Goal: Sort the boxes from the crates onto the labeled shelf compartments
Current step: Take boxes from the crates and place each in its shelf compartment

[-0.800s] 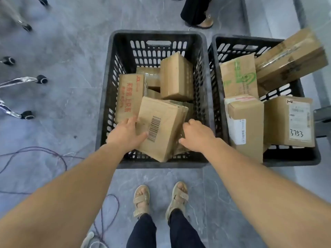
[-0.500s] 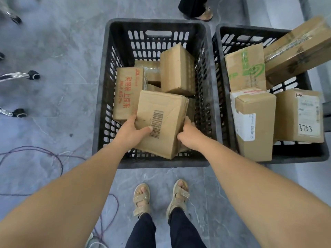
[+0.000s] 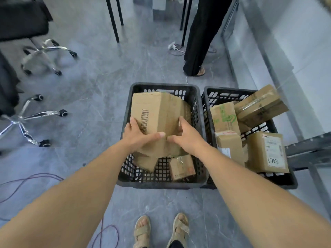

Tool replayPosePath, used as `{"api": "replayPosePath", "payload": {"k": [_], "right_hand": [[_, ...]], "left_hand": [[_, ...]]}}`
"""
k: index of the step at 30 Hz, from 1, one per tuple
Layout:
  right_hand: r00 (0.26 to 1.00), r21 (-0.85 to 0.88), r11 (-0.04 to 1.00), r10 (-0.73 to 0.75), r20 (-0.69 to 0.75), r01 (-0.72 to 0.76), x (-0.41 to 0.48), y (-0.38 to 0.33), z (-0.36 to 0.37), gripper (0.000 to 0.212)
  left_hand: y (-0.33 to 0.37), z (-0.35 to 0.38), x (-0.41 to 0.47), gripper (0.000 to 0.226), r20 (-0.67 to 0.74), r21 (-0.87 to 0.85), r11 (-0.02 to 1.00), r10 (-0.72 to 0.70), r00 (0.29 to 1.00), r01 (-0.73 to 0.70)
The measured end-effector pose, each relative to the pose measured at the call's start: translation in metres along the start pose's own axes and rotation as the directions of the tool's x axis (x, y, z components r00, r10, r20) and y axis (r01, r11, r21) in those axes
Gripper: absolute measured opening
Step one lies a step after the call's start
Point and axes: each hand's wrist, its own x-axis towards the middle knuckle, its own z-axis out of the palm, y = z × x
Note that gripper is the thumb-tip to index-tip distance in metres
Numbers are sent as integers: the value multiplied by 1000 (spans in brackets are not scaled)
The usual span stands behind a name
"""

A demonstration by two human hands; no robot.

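Note:
A brown cardboard box with a barcode (image 3: 157,113) is held up above the left black crate (image 3: 128,111). My left hand (image 3: 138,135) grips its left side and my right hand (image 3: 186,136) grips its right side. Below it in that crate lie a small taped box (image 3: 181,167) and part of another box (image 3: 145,161); the rest is hidden behind the lifted box. The right black crate (image 3: 284,179) holds several boxes, among them one with green print (image 3: 224,117) and one with a label reading 3753 (image 3: 267,153).
Two office chair bases on castors (image 3: 43,54) (image 3: 26,122) stand at the left. A person's dark-trousered legs (image 3: 198,42) stand behind the crates near a power strip (image 3: 172,46). Cables (image 3: 26,179) trail on the grey floor. A grey metal frame (image 3: 308,149) sits at the right.
Both hands have lifted the barcode box up out of the left crate. The view has tilted up, showing more of the floor, chairs and the standing person.

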Motion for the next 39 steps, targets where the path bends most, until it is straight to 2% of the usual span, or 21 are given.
{"api": "replayPosePath", "payload": {"k": [2,3,4,6,10,12,14,17,20,22,24,25,26,28,32,36,39], "right_hand": [[998,66,997,-37,-41,39,-3,-18,-11,64],[997,140,989,-46,-55,53,-6,-27,-18,52],[997,218,974,-47,-67,60,-7,-35,-24,42],[994,313,947,-51,-93,78,-10,-49,-34,39],[988,292,946,-118,-98,141,-22,-72,-44,32],[993,296,948,-103,-55,115,-28,-79,-47,44],[997,336,938,-80,-18,82,-31,-82,-51,52],[998,373,926,-56,-21,60,-34,-86,-55,67],[992,293,952,-61,-112,92,-37,-90,-60,81],[985,212,971,-80,-150,111,-42,-93,-67,81],[981,156,979,-106,-164,132,-47,-96,-72,78],[978,138,979,-126,-168,150,-51,-97,-74,75],[974,127,978,-142,-175,165,-53,-98,-76,72],[968,130,972,-169,-186,194,-59,-100,-77,67],[957,147,961,-203,-208,236,-72,-102,-87,74],[967,320,918,-185,-175,234,-93,-96,-109,79],[974,405,889,-161,-161,214,-115,-85,-123,80]], "left_hand": [[7,-17,-5,143,-1,-136,991,20,1000,-20],[10,-25,-11,128,-4,-220,974,46,999,-46],[13,-31,-17,106,3,-309,948,79,997,-75],[20,-39,-28,67,39,-462,879,153,987,-118],[39,-47,-41,56,48,-669,739,151,987,-81],[45,-55,-47,39,19,-731,679,125,992,-71],[47,-62,-51,31,-17,-725,677,162,987,-123],[50,-70,-56,39,-66,-692,685,252,965,-226],[52,-76,-54,55,-110,-611,748,244,963,-259],[54,-81,-54,55,-115,-511,819,235,965,-260],[59,-86,-60,47,-84,-451,855,246,966,-257],[64,-88,-65,52,-53,-442,862,252,966,-249],[69,-90,-70,60,-16,-439,865,263,965,-243],[78,-91,-77,62,35,-434,858,322,946,-276],[88,-94,-81,64,16,-432,833,391,920,-346],[98,-97,-86,61,53,-504,783,449,892,-364],[110,-96,-87,70,114,-523,759,513,851,-388]]}}
